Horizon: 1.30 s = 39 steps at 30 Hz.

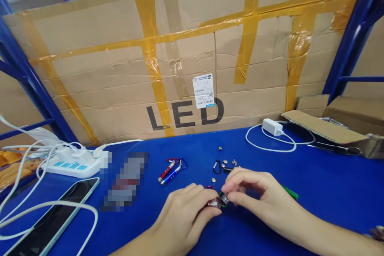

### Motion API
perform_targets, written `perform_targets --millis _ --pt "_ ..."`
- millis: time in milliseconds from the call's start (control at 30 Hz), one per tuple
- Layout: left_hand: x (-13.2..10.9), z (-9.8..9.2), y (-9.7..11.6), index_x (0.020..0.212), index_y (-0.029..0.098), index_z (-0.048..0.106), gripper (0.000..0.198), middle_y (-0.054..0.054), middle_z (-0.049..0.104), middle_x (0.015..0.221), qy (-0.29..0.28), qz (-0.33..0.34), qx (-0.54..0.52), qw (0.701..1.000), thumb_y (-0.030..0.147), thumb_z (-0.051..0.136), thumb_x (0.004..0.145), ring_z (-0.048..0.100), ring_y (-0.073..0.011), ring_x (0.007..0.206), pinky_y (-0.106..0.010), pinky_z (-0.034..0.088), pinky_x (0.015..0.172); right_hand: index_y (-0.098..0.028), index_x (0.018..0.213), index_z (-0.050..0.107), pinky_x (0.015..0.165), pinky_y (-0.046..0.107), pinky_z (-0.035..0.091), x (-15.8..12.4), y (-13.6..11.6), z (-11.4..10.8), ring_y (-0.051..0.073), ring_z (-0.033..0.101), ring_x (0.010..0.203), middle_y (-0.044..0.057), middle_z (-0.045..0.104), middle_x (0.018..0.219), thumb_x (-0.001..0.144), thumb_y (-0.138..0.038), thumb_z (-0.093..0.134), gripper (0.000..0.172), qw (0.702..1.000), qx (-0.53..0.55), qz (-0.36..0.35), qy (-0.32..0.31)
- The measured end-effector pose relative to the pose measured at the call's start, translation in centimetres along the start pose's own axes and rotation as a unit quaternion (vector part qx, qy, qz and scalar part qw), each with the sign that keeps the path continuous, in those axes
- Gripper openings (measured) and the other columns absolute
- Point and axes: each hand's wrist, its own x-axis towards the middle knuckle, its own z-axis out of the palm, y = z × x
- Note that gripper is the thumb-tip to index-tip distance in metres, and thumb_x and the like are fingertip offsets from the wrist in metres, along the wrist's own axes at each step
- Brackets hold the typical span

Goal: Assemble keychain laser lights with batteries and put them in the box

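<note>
My left hand is closed around a small red keychain flashlight, whose silver end points toward my right hand. My right hand pinches a small silver metal piece by that end; whether the two parts touch is unclear. Green metal shows behind the piece, partly hidden by fingers. Several small silver button-like pieces lie beyond my hands, near a black carabiner and a black cylindrical part. A green tube lies behind my right wrist. To the left rest a red flashlight and a blue flashlight, both with carabiners.
A white power strip with tangled cables and a phone occupy the left side. Near them lies a blurred-out dark object. A white charger and an open cardboard box sit at right. A large taped carton stands behind.
</note>
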Motion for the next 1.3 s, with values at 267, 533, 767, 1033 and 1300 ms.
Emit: perform_targets --millis 267,533,767,1033,1300 --pt "0.0 0.0 0.2 0.089 0.015 0.060 0.030 -0.001 0.057 0.063 0.034 0.036 0.010 0.999 0.030 0.036 0.099 0.048 -0.0131 0.054 -0.022 0.037 0.052 -0.018 0.068 0.066 0.055 0.021 0.041 -0.1 -1.1 0.4 0.009 0.052 0.057 -0.001 0.064 0.066 0.068 -0.021 0.070 0.005 0.995 0.071 0.063 -0.009" --pt "0.0 -0.1 0.4 0.093 0.012 0.061 0.028 -0.006 0.060 0.068 0.012 0.079 -0.030 0.996 0.024 0.037 0.098 0.052 -0.0147 0.057 -0.023 0.041 0.054 -0.015 0.065 0.053 0.054 0.019 0.045 0.4 0.0 0.6 0.008 0.057 0.051 -0.004 0.063 0.056 0.039 -0.019 0.088 0.043 0.947 0.238 0.206 -0.064" --pt "-0.1 -0.3 0.4 0.107 0.012 0.058 0.020 -0.007 0.067 0.074 0.016 0.125 -0.009 0.992 0.017 0.042 0.096 0.057 -0.0158 0.061 -0.024 0.044 0.057 -0.016 0.059 0.042 0.047 0.016 0.038 -0.1 0.5 1.2 0.004 0.050 0.047 -0.007 0.058 0.059 0.039 -0.022 0.089 0.051 0.946 0.248 0.198 -0.063" --pt "-0.2 0.2 0.2 0.094 0.016 0.061 0.023 -0.002 0.054 0.067 -0.015 -0.001 -0.057 0.998 0.018 0.038 0.096 0.049 -0.0133 0.056 -0.020 0.040 0.054 -0.016 0.065 0.062 0.047 0.018 0.038 0.0 0.3 0.2 0.007 0.050 0.050 -0.002 0.059 0.060 0.069 -0.034 0.076 0.024 0.997 -0.048 -0.053 -0.009" --pt "0.0 -0.1 0.8 0.089 0.018 0.061 0.021 0.000 0.055 0.069 -0.018 -0.035 -0.105 0.994 0.013 0.041 0.093 0.049 -0.0126 0.059 -0.018 0.039 0.057 -0.019 0.081 0.067 0.055 0.019 0.042 0.0 0.1 -1.5 0.007 0.063 0.062 -0.003 0.069 0.076 0.088 -0.020 0.058 0.011 0.859 -0.313 -0.405 0.007"
